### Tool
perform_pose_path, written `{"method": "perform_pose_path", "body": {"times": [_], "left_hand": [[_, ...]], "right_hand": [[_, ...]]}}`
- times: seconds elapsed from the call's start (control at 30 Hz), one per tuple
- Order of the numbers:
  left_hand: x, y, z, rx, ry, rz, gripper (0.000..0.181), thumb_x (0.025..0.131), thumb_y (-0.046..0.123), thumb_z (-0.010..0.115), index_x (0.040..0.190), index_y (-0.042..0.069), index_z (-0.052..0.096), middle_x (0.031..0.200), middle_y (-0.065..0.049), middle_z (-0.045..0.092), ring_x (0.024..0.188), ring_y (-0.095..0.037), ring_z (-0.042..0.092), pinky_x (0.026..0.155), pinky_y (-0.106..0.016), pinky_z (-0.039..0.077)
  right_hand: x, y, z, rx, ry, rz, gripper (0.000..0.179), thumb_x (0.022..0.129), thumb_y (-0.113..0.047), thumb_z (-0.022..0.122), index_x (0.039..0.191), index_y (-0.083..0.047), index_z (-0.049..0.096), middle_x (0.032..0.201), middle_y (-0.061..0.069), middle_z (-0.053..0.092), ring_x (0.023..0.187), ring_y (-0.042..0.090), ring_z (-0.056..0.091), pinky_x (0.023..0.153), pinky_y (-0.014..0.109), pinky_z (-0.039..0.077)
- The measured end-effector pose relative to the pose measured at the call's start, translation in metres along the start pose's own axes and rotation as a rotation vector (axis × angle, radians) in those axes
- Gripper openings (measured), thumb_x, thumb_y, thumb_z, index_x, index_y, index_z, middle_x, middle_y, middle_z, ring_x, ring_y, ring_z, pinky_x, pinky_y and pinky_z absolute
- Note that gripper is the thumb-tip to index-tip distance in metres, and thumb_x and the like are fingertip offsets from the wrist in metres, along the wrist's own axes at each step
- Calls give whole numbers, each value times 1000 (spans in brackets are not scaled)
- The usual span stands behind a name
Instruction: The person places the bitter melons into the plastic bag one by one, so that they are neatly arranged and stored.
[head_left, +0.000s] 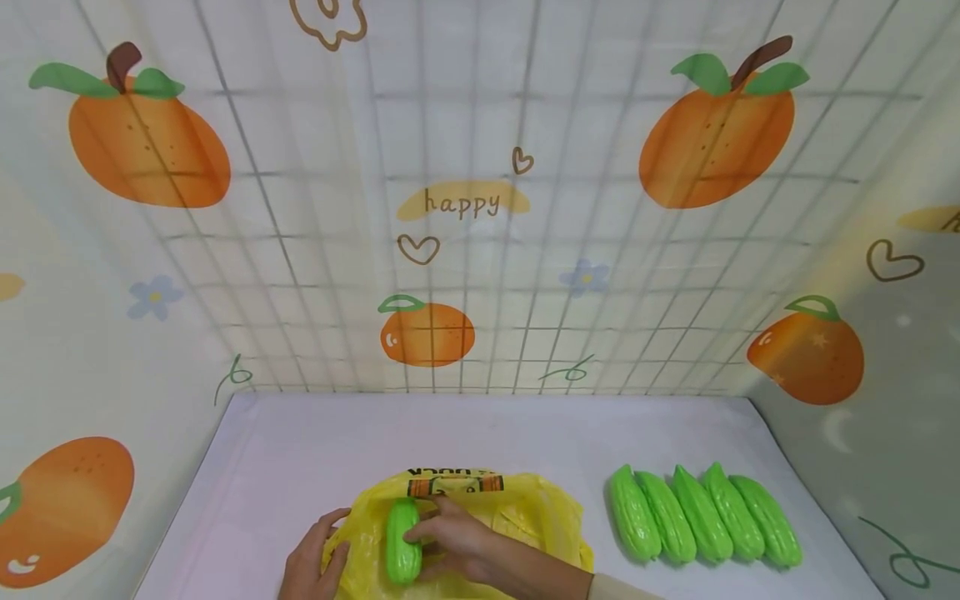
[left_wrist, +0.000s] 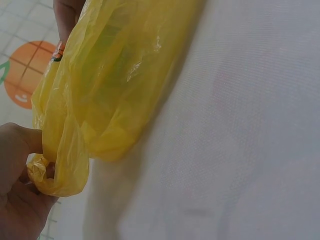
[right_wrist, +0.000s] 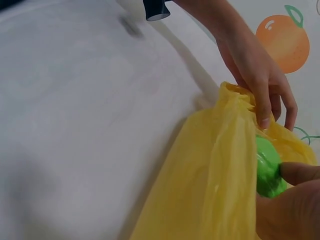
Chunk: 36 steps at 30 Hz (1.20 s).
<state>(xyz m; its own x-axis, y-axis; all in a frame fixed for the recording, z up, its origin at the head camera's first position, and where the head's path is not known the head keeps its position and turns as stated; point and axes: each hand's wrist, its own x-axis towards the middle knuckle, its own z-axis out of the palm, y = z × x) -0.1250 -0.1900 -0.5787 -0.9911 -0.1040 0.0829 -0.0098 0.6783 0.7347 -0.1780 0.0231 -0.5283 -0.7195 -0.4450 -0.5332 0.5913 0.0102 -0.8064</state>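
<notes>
While five green gourds [head_left: 703, 517] lie side by side on the tabletop [head_left: 300, 442] to the right of the yellow bag [head_left: 555, 500], I have another gourd [head_left: 402, 546] at the bag's mouth, in the grip of the right hand [head_left: 461, 537]. On my right wrist feed the thumb presses its side; I cannot make out every finger. The left hand [head_left: 307, 560] holds the near-left rim, thumb and fingers to either side of the film, and from here I read that as steadying the opening.

By my judgement the bagging is partway through: one gourd has reached the bag but is not let go, and five lie outside it. Green shows dimly through the film on my left wrist feed, though I cannot tell whether that is the held gourd or others below.

The bag is thin, crinkled plastic, translucent, bunched along its rim, with a dark and orange print [head_left: 455, 485] at the far edge. The gourds are long and glossy, ridged lengthwise, some with a pointed tip; I would guess moulded plastic. The tabletop covering looks pale and finely woven.
</notes>
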Motion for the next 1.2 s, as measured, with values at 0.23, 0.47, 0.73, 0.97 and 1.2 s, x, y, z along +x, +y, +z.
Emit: {"method": "perform_pose_path", "body": {"times": [0.23,0.47,0.73,0.97,1.2], "left_hand": [[0,0,-1,-25,-33,-15,37,87,10,60,123,15,52,85,8,56,77,-5,56,65,-23,48],[2,0,1,-30,-70,-53,37,88,11,59,124,15,50,86,6,56,77,-5,55,63,-22,48],[1,0,0,-39,-65,-47,37,88,12,58,124,15,50,85,7,56,76,-4,55,62,-20,48],[1,1,0,-33,-54,-52,37,88,12,59,123,16,51,85,7,55,77,-4,55,64,-21,48],[2,0,-1,-50,-72,-57,37,88,12,58,124,15,50,86,6,56,77,-5,55,64,-21,48]], "right_hand": [[4,2,12,19,44,-23,79,77,3,62,140,4,15,117,25,41,92,41,55,69,57,48],[7,1,18,14,63,-4,80,77,3,63,140,5,13,118,26,40,103,44,48,70,58,48],[11,1,21,-40,99,25,81,77,0,66,141,3,15,115,21,43,98,36,53,74,52,49],[14,5,24,-79,111,2,80,76,-1,66,140,2,18,109,18,44,89,29,58,74,47,50],[15,8,27,-103,117,-39,79,75,2,67,137,4,18,99,18,46,83,28,60,73,47,50]]}}
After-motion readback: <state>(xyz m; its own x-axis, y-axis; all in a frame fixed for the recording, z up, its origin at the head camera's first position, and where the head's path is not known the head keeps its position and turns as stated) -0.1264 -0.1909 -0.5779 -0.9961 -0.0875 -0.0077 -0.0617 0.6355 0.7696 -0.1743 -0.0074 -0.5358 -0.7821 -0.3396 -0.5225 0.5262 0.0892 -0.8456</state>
